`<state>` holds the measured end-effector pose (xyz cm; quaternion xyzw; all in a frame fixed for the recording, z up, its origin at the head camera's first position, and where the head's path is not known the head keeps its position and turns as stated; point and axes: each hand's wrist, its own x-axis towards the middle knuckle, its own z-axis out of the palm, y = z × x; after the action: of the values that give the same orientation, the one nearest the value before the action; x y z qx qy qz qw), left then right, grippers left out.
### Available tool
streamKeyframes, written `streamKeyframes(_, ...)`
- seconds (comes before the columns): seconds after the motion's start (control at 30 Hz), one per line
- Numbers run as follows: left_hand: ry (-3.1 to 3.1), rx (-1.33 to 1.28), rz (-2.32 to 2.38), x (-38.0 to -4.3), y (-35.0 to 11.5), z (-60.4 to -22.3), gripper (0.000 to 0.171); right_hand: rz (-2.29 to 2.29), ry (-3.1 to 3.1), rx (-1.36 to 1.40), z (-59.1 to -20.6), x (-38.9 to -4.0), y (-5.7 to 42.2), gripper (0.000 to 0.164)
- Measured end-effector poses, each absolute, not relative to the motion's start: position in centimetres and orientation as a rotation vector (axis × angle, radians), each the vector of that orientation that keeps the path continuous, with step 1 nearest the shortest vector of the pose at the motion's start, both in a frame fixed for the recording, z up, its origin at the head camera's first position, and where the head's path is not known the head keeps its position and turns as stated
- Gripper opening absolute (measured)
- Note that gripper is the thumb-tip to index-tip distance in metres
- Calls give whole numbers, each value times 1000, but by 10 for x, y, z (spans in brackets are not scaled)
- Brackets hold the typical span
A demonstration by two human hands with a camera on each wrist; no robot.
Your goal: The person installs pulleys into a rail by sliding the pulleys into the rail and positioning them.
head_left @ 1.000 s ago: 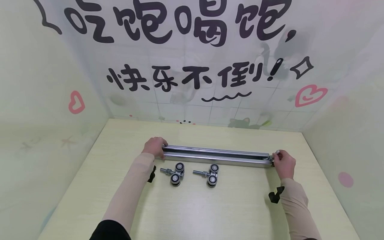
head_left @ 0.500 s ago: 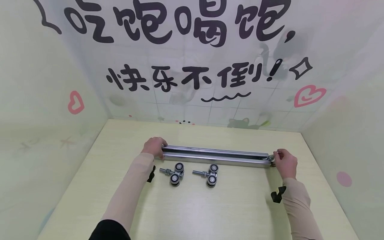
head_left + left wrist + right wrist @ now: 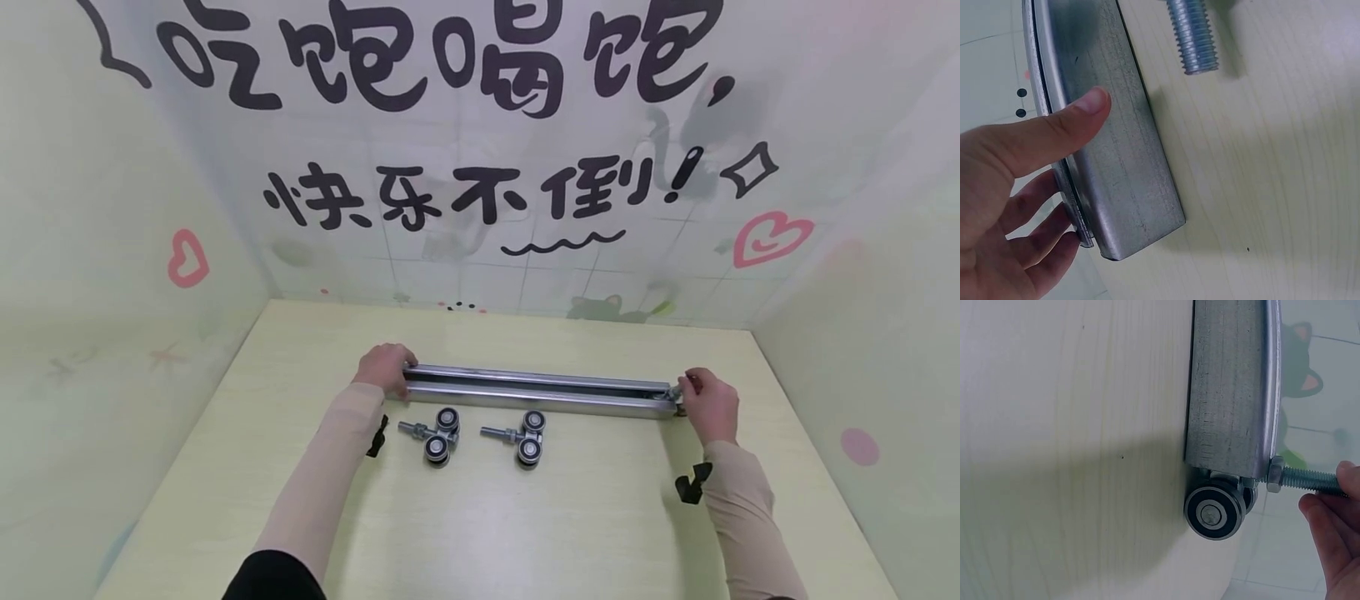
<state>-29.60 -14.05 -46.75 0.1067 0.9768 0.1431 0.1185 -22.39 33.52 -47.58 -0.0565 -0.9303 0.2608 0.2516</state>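
Note:
A long metal channel rail (image 3: 540, 392) lies across the table with its slot facing up. My left hand (image 3: 384, 369) grips its left end; in the left wrist view the thumb (image 3: 1082, 115) presses the near side wall and the fingers curl on the far side. At the right end, my right hand (image 3: 712, 406) pinches the threaded bolt of a roller trolley (image 3: 1213, 512). The right wrist view shows that trolley's wheels partly at the rail's end, one wheel fully outside, and the bolt with its nut (image 3: 1275, 474) standing up out of the slot.
Two more roller trolleys lie on the table in front of the rail, a left one (image 3: 438, 436) and a right one (image 3: 522, 437), bolts pointing left. Printed cloth walls (image 3: 465, 275) enclose the light wooden table (image 3: 495, 533) at the back and sides.
The right hand, still pinching the bolt, shifts slightly right and then back left toward the rail's end. The left hand and the rail stay in place.

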Motion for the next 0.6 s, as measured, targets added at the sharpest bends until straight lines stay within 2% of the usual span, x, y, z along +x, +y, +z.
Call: streamKeyframes(0.6,2861,329,423,-299,-144,-471,68,701,-2557,-9,-471,-226,329,10)
